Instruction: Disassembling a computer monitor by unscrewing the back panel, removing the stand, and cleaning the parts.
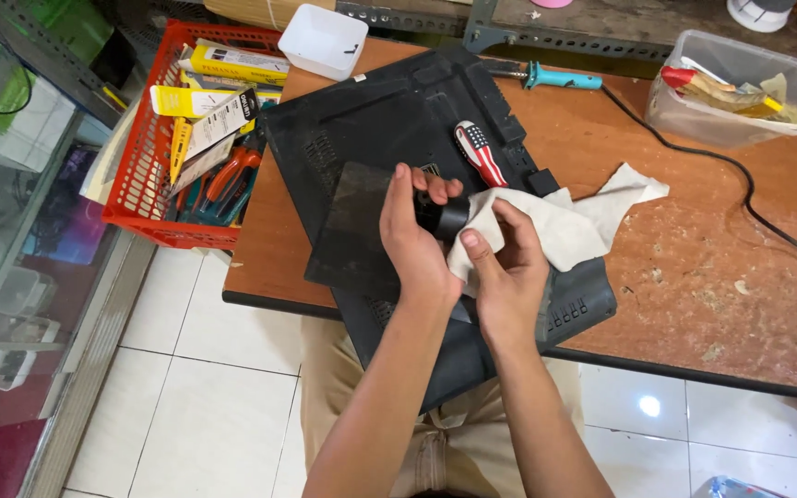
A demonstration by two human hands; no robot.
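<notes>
Bright, even daylight, soft shadows, a glare spot on the floor tiles (649,406), slight wide-angle edge distortion.

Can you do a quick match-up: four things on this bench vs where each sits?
1 screwdriver
2 red basket
3 white cloth
4 clear tub

a. far right of the desk
b. in the right hand
c. on the upturned laptop
d. left desk edge, full of tools

Pairs: 1-c, 2-d, 3-b, 4-a
</notes>
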